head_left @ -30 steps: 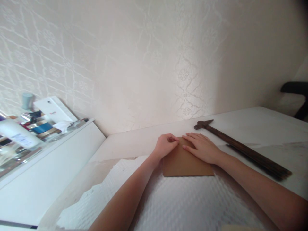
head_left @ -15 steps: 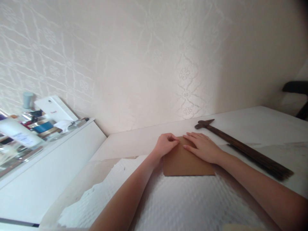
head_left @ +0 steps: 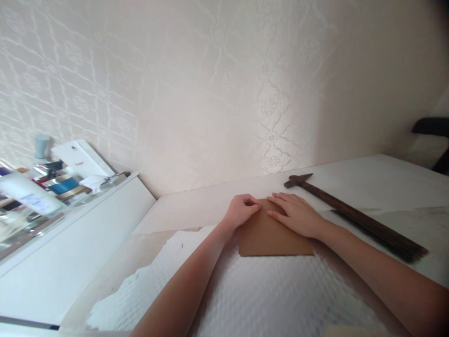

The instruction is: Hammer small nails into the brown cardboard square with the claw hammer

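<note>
A flat brown piece of card or paper (head_left: 271, 238) lies on a white textured sheet (head_left: 266, 295) on the table. My left hand (head_left: 241, 211) is curled at the card's far left corner, fingers pinched on its edge. My right hand (head_left: 296, 214) lies flat on the card's far part, fingers stretched out and pressing down.
A dark wooden-handled hammer (head_left: 354, 216) lies to the right on the white table (head_left: 386, 182). A patterned wall stands just behind. At left, a white shelf (head_left: 70, 220) carries bottles, a white phone-like slab (head_left: 79, 159) and several small items. A dark chair part (head_left: 433, 131) shows far right.
</note>
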Demonstrator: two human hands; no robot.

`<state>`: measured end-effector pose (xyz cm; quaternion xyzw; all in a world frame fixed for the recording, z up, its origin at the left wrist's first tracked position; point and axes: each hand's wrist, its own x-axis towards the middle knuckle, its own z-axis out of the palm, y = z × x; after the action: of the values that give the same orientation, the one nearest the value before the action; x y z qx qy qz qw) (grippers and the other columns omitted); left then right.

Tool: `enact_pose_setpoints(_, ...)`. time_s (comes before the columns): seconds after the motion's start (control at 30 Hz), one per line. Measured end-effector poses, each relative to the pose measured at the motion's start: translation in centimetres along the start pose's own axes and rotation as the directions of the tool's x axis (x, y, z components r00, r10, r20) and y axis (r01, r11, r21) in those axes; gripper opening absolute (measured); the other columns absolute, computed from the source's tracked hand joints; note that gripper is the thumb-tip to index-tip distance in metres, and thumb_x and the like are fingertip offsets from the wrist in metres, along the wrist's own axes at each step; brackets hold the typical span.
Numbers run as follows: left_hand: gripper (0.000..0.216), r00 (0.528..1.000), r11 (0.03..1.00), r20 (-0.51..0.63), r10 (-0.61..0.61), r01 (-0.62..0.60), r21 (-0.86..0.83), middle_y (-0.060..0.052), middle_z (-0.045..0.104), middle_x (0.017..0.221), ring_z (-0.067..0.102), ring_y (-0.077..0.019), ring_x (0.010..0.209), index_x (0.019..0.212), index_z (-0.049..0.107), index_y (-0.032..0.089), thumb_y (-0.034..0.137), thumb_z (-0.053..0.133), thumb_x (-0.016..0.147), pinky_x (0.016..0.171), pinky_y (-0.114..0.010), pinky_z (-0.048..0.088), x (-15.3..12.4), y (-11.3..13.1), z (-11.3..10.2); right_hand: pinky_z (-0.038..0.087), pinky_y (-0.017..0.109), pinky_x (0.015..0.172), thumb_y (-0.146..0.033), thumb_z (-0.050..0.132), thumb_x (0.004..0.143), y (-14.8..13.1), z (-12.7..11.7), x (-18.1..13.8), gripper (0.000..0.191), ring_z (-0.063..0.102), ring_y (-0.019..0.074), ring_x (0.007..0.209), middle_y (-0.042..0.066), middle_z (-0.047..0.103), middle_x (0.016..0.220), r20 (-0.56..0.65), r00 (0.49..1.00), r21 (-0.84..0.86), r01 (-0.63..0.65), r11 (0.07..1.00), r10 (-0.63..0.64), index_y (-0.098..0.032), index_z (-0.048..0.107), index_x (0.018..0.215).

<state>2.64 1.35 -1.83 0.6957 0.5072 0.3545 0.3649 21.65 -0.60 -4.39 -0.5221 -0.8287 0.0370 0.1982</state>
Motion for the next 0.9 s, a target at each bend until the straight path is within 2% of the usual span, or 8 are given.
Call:
enact_pose_setpoints(0.47, 0.004, 1.0, 1.0, -0.012, 0.016, -0.016, 0.004, -0.004, 0.07, 0.077, 0.063, -0.0136, 0.074, 0.071, 0.067, 0.015, 0.016, 0.063, 0.072, 0.075, -0.026, 0.049, 0.0, -0.2, 0.3, 0.031, 0.046, 0.107, -0.055, 0.03, 0.09, 0.2, 0.1, 0.1, 0.063, 0.043, 0.0281, 0.129, 0.012, 0.049, 0.14, -0.005, 1.0, -0.006, -0.001, 1.0, 0.001, -0.015, 0.052, 0.133)
enact_pose_setpoints(0.63, 0.005, 1.0, 1.0, 0.016, 0.026, -0.027, 0.016, -0.004, 0.07, 0.078, 0.063, -0.0136, 0.074, 0.072, 0.067, 0.014, 0.016, 0.062, 0.072, 0.075, -0.026, 0.049, 0.0, -0.2, 0.3, 0.03, 0.046, 0.107, -0.055, 0.031, 0.09, 0.1, 0.4, 0.1, 0.064, 0.042, 0.0286, 0.129, 0.013, 0.049, 0.14, 0.003, 1.0, 0.003, -0.002, 1.0, 0.002, -0.014, 0.052, 0.133)
enact_pose_setpoints(0.8, 0.006, 0.999, 0.999, 0.039, 0.018, -0.019, 0.034, -0.004, 0.07, 0.078, 0.063, -0.0137, 0.075, 0.072, 0.067, 0.015, 0.014, 0.061, 0.071, 0.076, -0.026, 0.049, -0.1, 0.1, 0.1, 0.034, 0.042, 0.105, -0.046, 0.031, 0.091, 0.1, -0.5, 0.1, 0.056, 0.046, 0.0271, 0.125, 0.014, 0.053, 0.135, -0.101, 0.995, -0.005, -0.022, 1.0, 0.021, -0.012, 0.056, 0.129)
enact_pose_setpoints(0.87, 0.007, 0.999, 0.999, 0.037, 0.002, -0.003, 0.043, -0.003, 0.07, 0.078, 0.063, -0.0143, 0.077, 0.072, 0.067, 0.015, 0.016, 0.06, 0.072, 0.077, -0.025, 0.048, -0.1, 0.3, 0.1, 0.036, 0.043, 0.102, -0.037, 0.03, 0.091, 0.6, -1.6, 0.0, 0.05, 0.05, 0.0294, 0.119, 0.016, 0.056, 0.131, -0.19, 0.977, -0.075, -0.115, 0.99, 0.099, -0.011, 0.06, 0.123)
enact_pose_setpoints(0.9, 0.009, 0.999, 0.999, 0.036, -0.006, 0.005, 0.045, -0.003, 0.07, 0.078, 0.063, -0.0147, 0.078, 0.072, 0.068, 0.016, 0.017, 0.059, 0.073, 0.078, -0.026, 0.048, -0.1, 0.4, 0.1, 0.039, 0.045, 0.098, -0.033, 0.03, 0.09, 1.0, -2.2, -0.2, 0.048, 0.052, 0.0314, 0.115, 0.016, 0.057, 0.128, -0.246, 0.953, -0.111, -0.209, 0.971, 0.177, -0.012, 0.061, 0.12)
